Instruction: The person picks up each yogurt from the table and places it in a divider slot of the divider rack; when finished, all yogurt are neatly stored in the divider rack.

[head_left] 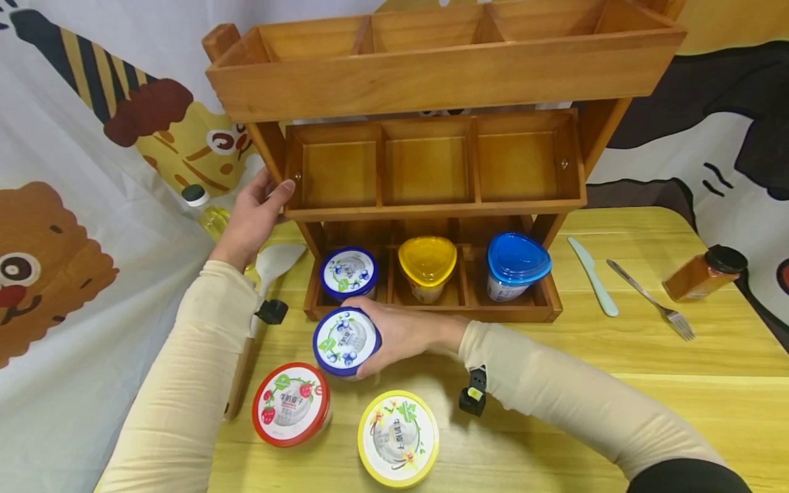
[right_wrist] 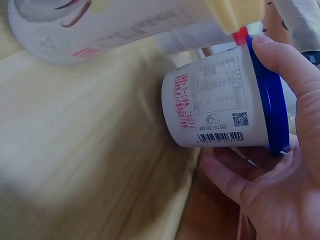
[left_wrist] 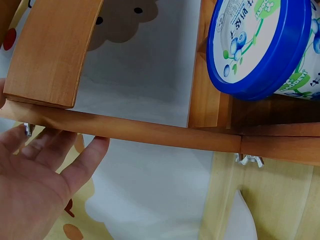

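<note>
Left hand (head_left: 253, 212): grasped the wooden rack (head_left: 444, 82) by its left side, a sensible brace against shifting.
Red-lidded tub (head_left: 291, 404): stood just beside the blueberry tub, so clearance mattered there.
Blueberry tub (head_left: 347, 341): was before the bottom tier's left compartment, near a matching tub (head_left: 348, 270).
Yellow-lidded tub (head_left: 398, 438): stood nearer the person.
Right hand (head_left: 403, 335): grasped the blueberry tub around its lid; keeping it level seemed wisest.

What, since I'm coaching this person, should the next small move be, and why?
Probably lift the blueberry tub in the right hand toward the middle tier: that hand grips it, every compartment of the bottom tier is occupied, and the middle compartments look bare.
</note>
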`<state>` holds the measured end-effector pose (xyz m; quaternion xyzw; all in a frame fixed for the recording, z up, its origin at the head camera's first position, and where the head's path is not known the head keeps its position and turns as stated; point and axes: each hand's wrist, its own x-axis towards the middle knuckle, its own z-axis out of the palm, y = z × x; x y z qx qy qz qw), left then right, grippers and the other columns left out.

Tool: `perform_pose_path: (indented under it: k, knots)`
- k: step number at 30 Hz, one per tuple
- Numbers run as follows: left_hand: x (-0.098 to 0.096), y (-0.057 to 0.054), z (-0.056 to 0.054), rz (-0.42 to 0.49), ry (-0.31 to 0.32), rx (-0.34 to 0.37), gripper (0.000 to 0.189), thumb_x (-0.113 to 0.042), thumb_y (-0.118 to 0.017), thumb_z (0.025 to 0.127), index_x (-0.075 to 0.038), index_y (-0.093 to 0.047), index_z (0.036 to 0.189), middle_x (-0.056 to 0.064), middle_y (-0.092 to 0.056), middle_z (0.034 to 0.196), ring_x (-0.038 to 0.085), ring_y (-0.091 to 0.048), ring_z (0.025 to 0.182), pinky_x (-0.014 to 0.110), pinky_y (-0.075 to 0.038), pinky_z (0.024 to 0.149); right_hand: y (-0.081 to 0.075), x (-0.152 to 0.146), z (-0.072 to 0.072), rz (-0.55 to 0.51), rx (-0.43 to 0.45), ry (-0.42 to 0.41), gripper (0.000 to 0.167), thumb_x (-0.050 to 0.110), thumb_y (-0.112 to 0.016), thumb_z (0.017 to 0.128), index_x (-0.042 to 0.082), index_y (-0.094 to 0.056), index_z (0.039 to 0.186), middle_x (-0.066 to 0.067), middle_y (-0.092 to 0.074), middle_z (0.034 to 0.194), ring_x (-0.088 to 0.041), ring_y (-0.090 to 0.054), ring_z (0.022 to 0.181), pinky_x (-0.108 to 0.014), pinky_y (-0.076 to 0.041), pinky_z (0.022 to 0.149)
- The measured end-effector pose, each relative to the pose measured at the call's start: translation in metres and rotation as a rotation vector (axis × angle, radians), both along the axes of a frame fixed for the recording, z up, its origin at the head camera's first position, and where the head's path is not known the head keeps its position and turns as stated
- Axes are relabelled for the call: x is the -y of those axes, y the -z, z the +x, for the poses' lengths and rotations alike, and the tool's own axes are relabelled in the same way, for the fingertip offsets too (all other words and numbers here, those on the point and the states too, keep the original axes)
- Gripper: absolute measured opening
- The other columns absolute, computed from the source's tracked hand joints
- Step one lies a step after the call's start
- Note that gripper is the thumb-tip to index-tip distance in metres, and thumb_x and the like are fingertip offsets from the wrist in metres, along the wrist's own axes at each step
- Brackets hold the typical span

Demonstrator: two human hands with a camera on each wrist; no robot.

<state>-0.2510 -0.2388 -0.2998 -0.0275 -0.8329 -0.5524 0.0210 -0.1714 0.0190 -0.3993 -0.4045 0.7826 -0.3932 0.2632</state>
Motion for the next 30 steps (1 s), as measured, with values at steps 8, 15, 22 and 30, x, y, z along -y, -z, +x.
perform_pose_path:
  k: [8,15,22,30]
  knots:
    - [0.0,-0.001,0.0,0.007,-0.002,0.008,0.063,-0.049,-0.048,0.101,-0.033,-0.023,0.156,0.002,-0.039,0.157,0.022,-0.045,0.136,0.046,-0.045,0.104,-0.014,-0.013,-0.001,-0.016,-0.034,0.053,0.107,0.033,-0.091,0.067,0.016,-0.028,0.151,-0.005,-0.054,0.137,-0.017,-0.053,0.121,-0.037,-0.04,0.108]
    - [0.0,-0.001,0.0,0.002,0.0,0.001,0.063,-0.049,-0.048,0.1,-0.032,-0.025,0.156,0.004,-0.041,0.155,0.021,-0.047,0.134,0.036,-0.049,0.096,-0.036,-0.039,0.003,-0.092,-0.036,0.091,0.106,0.03,-0.091,0.068,0.016,-0.026,0.151,-0.006,-0.051,0.139,-0.019,-0.051,0.125,-0.042,-0.04,0.109]
    - [0.001,0.0,0.0,0.013,0.008,0.0,0.063,-0.049,-0.049,0.1,-0.033,-0.025,0.156,0.003,-0.04,0.156,0.021,-0.046,0.135,0.035,-0.049,0.095,-0.054,-0.066,0.013,-0.138,-0.094,0.159,0.105,0.029,-0.09,0.07,0.019,-0.025,0.152,-0.004,-0.051,0.14,-0.02,-0.051,0.126,-0.046,-0.042,0.106]
    - [0.0,-0.001,0.001,0.012,0.009,0.001,0.063,-0.05,-0.049,0.1,-0.032,-0.026,0.156,0.004,-0.041,0.155,0.021,-0.047,0.134,0.035,-0.049,0.096,-0.072,-0.091,0.022,-0.14,-0.146,0.233,0.108,0.029,-0.091,0.07,0.023,-0.023,0.152,-0.003,-0.048,0.143,-0.022,-0.049,0.129,-0.048,-0.045,0.104]
